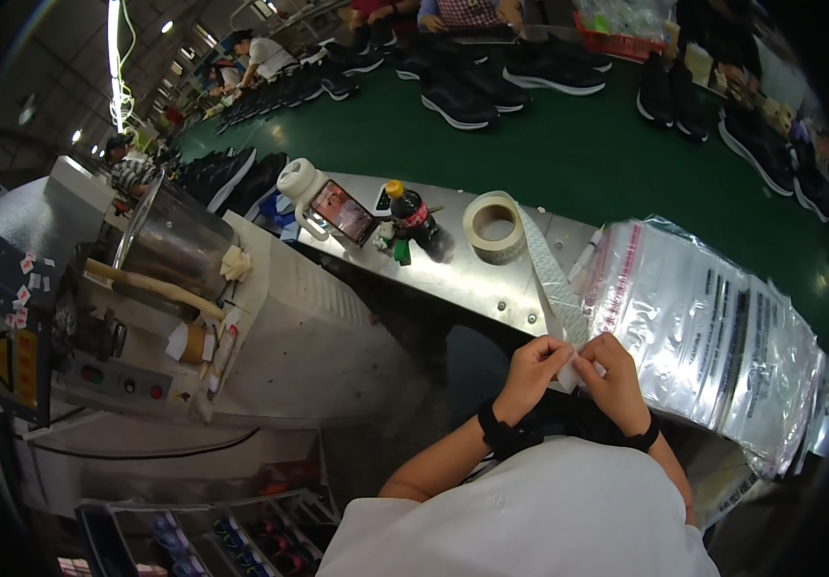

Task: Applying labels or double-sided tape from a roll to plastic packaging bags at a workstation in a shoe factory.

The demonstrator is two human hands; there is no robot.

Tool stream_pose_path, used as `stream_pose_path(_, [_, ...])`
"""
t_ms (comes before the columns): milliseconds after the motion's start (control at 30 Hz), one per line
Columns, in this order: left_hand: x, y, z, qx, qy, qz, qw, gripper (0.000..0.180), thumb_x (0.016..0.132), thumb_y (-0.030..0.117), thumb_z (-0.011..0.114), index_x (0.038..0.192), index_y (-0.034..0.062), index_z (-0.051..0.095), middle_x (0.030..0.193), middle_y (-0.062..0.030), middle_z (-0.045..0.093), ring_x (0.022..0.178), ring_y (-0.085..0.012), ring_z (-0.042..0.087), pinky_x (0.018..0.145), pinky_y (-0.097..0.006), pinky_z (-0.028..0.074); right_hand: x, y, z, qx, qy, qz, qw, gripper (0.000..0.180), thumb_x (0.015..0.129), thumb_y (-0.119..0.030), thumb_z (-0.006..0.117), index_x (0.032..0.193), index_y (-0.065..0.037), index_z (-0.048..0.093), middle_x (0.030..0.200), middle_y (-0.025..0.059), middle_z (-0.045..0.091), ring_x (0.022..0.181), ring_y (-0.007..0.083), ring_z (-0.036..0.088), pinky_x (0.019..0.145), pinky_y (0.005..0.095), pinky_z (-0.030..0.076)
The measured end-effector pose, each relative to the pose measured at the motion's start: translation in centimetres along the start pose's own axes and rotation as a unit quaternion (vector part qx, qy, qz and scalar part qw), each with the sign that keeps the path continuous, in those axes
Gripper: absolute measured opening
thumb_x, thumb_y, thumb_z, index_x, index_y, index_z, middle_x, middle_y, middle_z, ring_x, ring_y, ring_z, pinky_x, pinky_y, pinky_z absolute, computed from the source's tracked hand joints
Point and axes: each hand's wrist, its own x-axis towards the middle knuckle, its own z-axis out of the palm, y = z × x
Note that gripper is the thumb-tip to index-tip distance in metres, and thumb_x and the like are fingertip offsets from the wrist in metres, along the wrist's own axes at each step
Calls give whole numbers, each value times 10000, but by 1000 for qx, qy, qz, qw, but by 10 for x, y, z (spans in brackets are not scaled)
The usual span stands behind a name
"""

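My left hand (535, 371) and my right hand (614, 376) meet in front of my body, just past the metal ledge's near edge. Fingertips of both are pinched together on the end of a pale label strip (555, 287). That strip runs down from a roll of labels (495, 229) with a cardboard core, standing on the metal ledge (477, 296). Exactly how the fingers part or hold the strip's end is too small to tell. Close to my right hand lies a stack of clear plastic bags (688, 322) with dark print and a pink-red edge band.
Along the ledge stand a white jug (301, 188), a propped phone (342, 212) and a cola bottle (414, 213). Beyond it, a green conveyor belt (357, 135) carries black shoes (457, 96). A grey machine (280, 317) is at left. Other people work across the belt.
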Motion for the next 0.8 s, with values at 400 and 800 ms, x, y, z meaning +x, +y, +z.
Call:
stream_pose_path(400, [11,22,16,314,-49,276,907,197,843,113,549,1018,40,603,1036,-154,581,1013,-285,534,843,-335,430,-22,30,-53,-93,44,133,986,132,741,-90,618,739,12,534,705,135,538,671,300,535,610,360,420])
stream_pose_path(800, [13,0,28,469,-203,218,832,433,849,286,541,1146,-21,476,1109,-189,536,1057,-336,487,933,-403,342,-8,89,-30,-404,240,31,882,186,681,-93,645,779,-14,508,896,121,490,905,308,457,802,419,352])
